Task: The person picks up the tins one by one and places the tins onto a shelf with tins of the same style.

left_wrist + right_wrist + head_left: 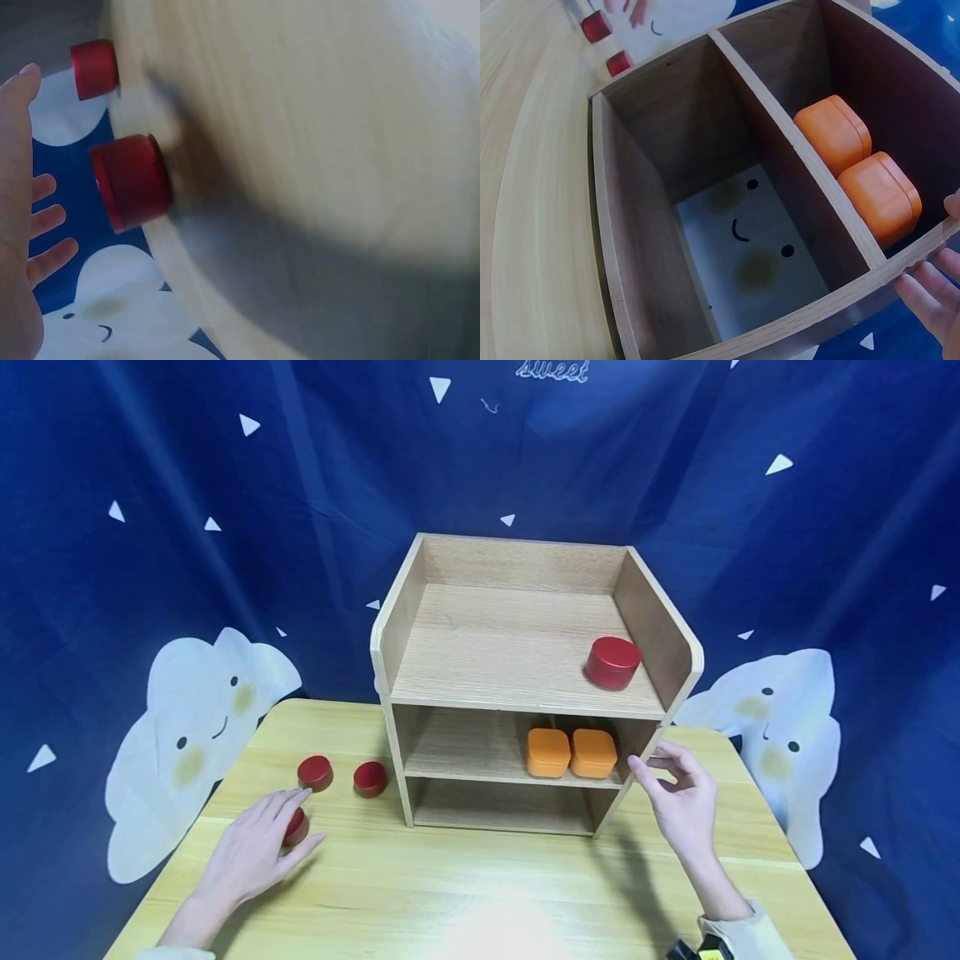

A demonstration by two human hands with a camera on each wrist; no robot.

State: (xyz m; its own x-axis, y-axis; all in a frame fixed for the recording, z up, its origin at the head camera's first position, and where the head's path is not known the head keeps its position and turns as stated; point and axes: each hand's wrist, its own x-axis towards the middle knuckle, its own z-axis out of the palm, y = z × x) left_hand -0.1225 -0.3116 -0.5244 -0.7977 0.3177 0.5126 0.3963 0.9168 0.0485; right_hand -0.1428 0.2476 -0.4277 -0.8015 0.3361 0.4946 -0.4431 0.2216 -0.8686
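My left hand (251, 843) is over the left part of the table, thumb apart and fingers extended. Beneath it, a round red tin (297, 828) shows only partly. Two more red tins stand beyond the fingertips, one nearer the hand (315, 773) and one closer to the shelf (370, 779). In the left wrist view a large red tin (133, 182) sits beside the fingers, apart from them. My right hand (685, 797) holds the front edge of the wooden shelf's right side panel (832, 304), thumb on the inner side and fingers outside.
The wooden shelf unit (517, 702) stands at the table's back. Two orange boxes (547, 752) sit side by side on its middle level, at the right. A larger red tin (612, 662) is on the top level. A blue curtain (480, 460) hangs behind the table (420, 893).
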